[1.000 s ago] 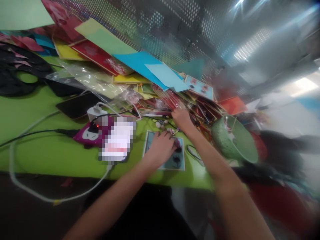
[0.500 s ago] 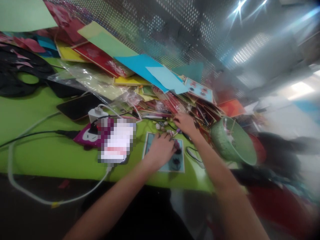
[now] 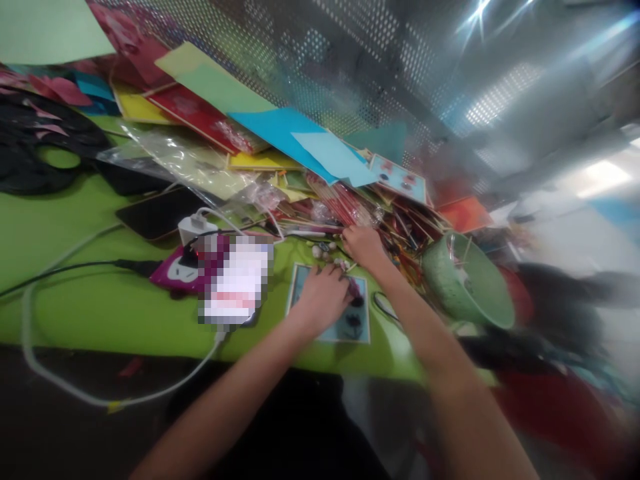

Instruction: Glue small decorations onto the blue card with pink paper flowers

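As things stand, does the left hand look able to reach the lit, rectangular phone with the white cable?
Probably yes: between the left hand and the phone, only the edge of the blue, rectangular card and flat green tabletop show, so nothing seems to block it.

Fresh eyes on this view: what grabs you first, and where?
Probably the bright, pixelated phone left of center on the green table, next to a purple power strip. Then mid-frame, the left hand over a small picture card, with the right hand farther back near red sticks. Behind them a blue card slants across the heap, and a green bowl stands out at right.
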{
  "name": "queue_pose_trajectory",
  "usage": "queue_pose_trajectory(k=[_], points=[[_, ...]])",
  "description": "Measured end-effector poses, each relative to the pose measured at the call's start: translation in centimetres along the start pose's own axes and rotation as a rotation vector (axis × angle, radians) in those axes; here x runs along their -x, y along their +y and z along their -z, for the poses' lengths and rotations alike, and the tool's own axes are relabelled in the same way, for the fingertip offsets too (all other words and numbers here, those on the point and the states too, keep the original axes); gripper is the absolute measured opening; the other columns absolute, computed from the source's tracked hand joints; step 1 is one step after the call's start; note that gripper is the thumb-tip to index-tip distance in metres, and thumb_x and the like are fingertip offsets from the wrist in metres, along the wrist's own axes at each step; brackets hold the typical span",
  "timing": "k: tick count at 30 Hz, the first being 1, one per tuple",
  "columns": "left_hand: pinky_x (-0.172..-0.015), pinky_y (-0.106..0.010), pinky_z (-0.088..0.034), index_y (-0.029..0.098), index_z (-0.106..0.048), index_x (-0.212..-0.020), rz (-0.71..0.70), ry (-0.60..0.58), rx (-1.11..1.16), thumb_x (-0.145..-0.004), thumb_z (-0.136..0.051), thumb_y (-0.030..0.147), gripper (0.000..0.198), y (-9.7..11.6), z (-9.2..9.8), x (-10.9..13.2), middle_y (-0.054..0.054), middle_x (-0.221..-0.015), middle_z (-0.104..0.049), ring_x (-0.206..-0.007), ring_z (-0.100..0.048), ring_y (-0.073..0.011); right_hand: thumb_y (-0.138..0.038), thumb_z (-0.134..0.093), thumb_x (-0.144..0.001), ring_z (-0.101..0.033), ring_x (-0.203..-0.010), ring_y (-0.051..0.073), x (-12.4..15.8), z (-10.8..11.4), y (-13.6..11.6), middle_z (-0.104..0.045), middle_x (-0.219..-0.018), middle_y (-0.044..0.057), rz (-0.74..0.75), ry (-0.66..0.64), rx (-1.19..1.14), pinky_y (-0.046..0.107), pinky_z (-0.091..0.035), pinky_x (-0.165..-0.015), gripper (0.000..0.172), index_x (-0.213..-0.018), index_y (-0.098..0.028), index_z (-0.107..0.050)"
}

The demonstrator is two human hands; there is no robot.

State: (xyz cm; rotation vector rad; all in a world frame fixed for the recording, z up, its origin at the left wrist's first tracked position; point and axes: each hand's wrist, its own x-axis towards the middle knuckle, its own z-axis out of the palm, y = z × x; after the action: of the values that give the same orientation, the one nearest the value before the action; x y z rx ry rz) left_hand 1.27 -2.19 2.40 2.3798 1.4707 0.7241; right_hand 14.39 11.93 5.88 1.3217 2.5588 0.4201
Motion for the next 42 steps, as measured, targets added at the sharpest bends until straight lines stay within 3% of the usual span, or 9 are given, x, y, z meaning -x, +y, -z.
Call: queue_pose_trajectory(k=[3,6,10,15,18,22,27,34,42], points=[[-0.102,-0.053,-0.045,0.015,-0.074,-0.105,-0.006,-0.013,-0.013,-0.098,-0.056,0.032,0.025,-0.1,0.0,0.0,-0.016,-0.13,-0.069,-0.124,-0.06,-0.0334,-0.027,-0.052,-0.097,-0.067,-0.092,0.022,2.5,1.4,1.3,-0.074,-0.104,0.011,-0.055,0.068,-0.124,0.03,-0.042,-0.077,0.022,-0.1,-0.016,-0.071],[-0.103,-0.054,-0.045,0.015,-0.074,-0.108,-0.009,-0.036,-0.015,-0.095,-0.059,0.031,0.025,-0.1,0.0,0.1,-0.018,-0.136,-0.066,-0.128,-0.058,-0.0351,-0.03,-0.055,-0.097,-0.067,-0.088,0.019,7.8,3.8,3.0,-0.074,-0.097,0.006,-0.054,0.103,-0.43,0.028,-0.045,-0.077,0.018,-0.094,-0.02,-0.07],[-0.106,-0.054,-0.043,0.017,-0.073,-0.111,-0.028,-0.053,0.001,-0.097,-0.057,0.035,0.027,-0.1,0.1,0.2,-0.018,-0.139,-0.064,-0.131,-0.056,-0.0343,-0.039,-0.056,-0.097,-0.067,-0.08,0.019,17.1,6.5,4.3,-0.074,-0.088,0.005,-0.036,-0.139,-0.602,0.03,-0.049,-0.074,0.022,-0.09,-0.025,-0.071],[-0.106,-0.054,-0.044,0.018,-0.074,-0.11,0.001,-0.065,-0.006,-0.097,-0.056,0.032,0.026,0.3,0.4,0.1,-0.017,-0.138,-0.065,-0.131,-0.056,-0.0342,-0.033,-0.057,-0.093,-0.076,-0.078,0.022,26.5,5.8,3.2,-0.078,-0.08,0.005,0.016,-0.606,-0.664,0.035,-0.054,-0.068,0.024,-0.084,-0.041,-0.079],[-0.107,-0.054,-0.044,0.017,-0.074,-0.111,0.003,-0.056,0.002,-0.099,-0.054,0.032,0.028,0.4,0.5,0.0,-0.016,-0.138,-0.065,-0.13,-0.057,-0.0339,-0.032,-0.058,-0.089,-0.079,-0.091,0.024,28.7,5.1,2.6,-0.082,-0.097,0.007,-0.072,-0.599,-0.683,0.037,-0.058,-0.074,0.03,-0.103,-0.051,-0.078],[-0.11,-0.051,-0.043,0.017,-0.072,-0.117,0.036,-0.057,0.033,-0.101,-0.05,0.033,0.032,0.1,0.4,-0.2,-0.014,-0.141,-0.064,-0.131,-0.058,-0.0319,-0.042,-0.052,-0.095,-0.077,-0.089,0.026,26.5,5.8,2.7,-0.082,-0.097,0.007,-0.224,-0.301,-0.632,0.042,-0.057,-0.081,0.028,-0.099,-0.038,-0.079],[-0.115,-0.049,-0.038,0.013,-0.065,-0.13,0.025,-0.032,0.04,-0.101,-0.048,0.029,0.037,-0.6,0.3,-0.5,-0.014,-0.14,-0.064,-0.133,-0.055,-0.0311,-0.036,-0.054,-0.098,-0.072,-0.094,0.022,18.1,5.5,1.9,-0.079,-0.102,0.005,-0.126,-0.005,-0.649,0.034,-0.052,-0.086,0.023,-0.102,-0.028,-0.076],[-0.108,-0.05,-0.043,0.011,-0.055,-0.143,0.276,0.078,-0.016,-0.102,-0.034,0.02,0.047,-0.7,1.2,-0.9,-0.017,-0.142,-0.063,-0.129,-0.058,-0.0331,-0.021,-0.059,-0.096,-0.067,-0.102,0.021,8.6,2.0,-0.2,-0.075,-0.107,0.007,0.01,0.059,-0.504,0.028,-0.046,-0.087,0.02,-0.107,-0.02,-0.076],[-0.106,-0.049,-0.045,0.014,-0.052,-0.147,0.319,0.063,-0.043,-0.104,-0.034,0.024,0.048,-0.9,1.8,-0.9,-0.014,-0.141,-0.064,-0.125,-0.061,-0.0324,-0.028,-0.055,-0.1,-0.063,-0.102,0.023,6.1,-0.2,-0.2,-0.073,-0.105,0.008,-0.026,0.035,-0.316,0.029,-0.041,-0.081,0.023,-0.108,-0.022,-0.075]])
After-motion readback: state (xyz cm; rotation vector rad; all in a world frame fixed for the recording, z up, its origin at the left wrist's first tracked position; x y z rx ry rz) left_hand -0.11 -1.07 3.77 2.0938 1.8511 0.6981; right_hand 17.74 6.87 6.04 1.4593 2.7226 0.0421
